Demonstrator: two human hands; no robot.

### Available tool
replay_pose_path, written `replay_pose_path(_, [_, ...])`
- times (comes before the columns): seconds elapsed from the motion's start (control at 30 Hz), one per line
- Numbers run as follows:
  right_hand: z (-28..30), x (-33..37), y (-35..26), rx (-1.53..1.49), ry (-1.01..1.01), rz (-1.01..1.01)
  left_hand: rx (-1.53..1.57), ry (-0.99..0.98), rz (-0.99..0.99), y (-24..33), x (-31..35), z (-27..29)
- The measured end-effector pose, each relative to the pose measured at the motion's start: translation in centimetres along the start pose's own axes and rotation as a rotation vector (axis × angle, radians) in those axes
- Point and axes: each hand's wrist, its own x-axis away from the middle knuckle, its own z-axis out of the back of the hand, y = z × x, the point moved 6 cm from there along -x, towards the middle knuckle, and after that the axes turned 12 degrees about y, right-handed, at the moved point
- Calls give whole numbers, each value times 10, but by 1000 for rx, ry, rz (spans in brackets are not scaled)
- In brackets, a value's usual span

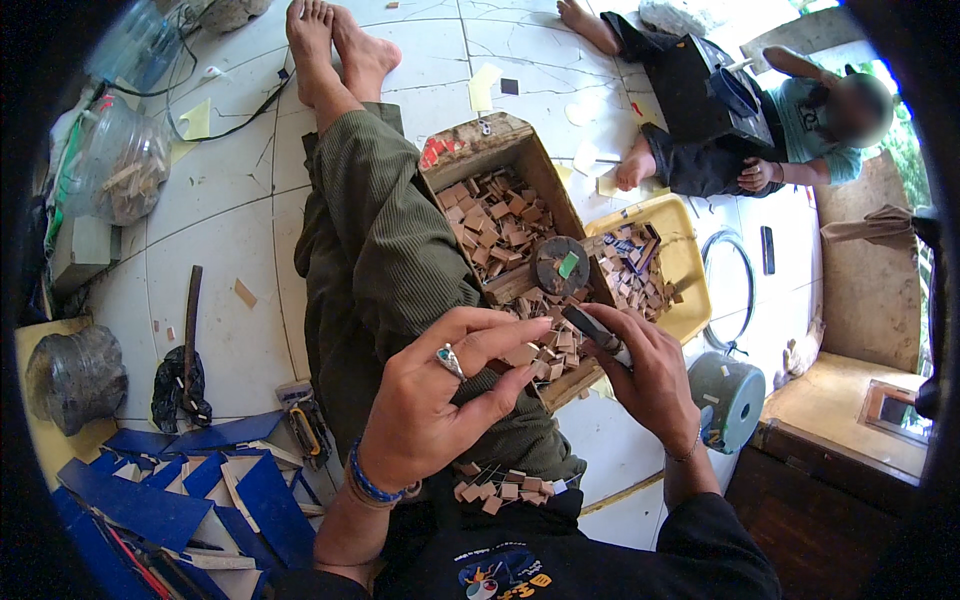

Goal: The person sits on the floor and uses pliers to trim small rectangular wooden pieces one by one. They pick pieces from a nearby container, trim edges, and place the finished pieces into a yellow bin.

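Observation:
My left hand (425, 385), wearing a ring and a blue bracelet, is closed in a loose pinch. Between its thumb and fingertips sits a small brown square piece (520, 354). My right hand (650, 375) grips a short dark-and-silver hand tool (597, 332); its exact kind is partly hidden by the fingers. Both hands are over the near end of a divided wooden box (562, 190) filled with similar brown pieces (497, 222). A dark round disc (560, 266) with a green scrap on it rests across the box. More brown pieces with thin pins (508, 488) lie on my lap.
A yellow tray (690, 262) is right of the box, near a coiled cable (708, 290) and a grey-green round container (727, 400). Blue folded pieces (215, 500) lie at lower left. Another person (815, 130) sits at upper right with a black box (705, 95).

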Motion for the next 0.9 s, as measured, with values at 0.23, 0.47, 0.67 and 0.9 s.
replay_pose_path(0.23, [-3, 7, -1, -4, 53, -59, 336, 25, 282, -17, 10, -12])
replay_pose_path(0.47, [-8, 9, -4, 47, 38, -12, -58, 47, 96, -12, 10, -19])
replay_pose_path(0.67, [-15, 9, 1, 128, -9, 45, 100, 84, 387, -28, 21, -24])
replay_pose_path(0.9, [-24, 0, 7, 385, 26, 236, 442, 168, 770, -44, 38, -46])
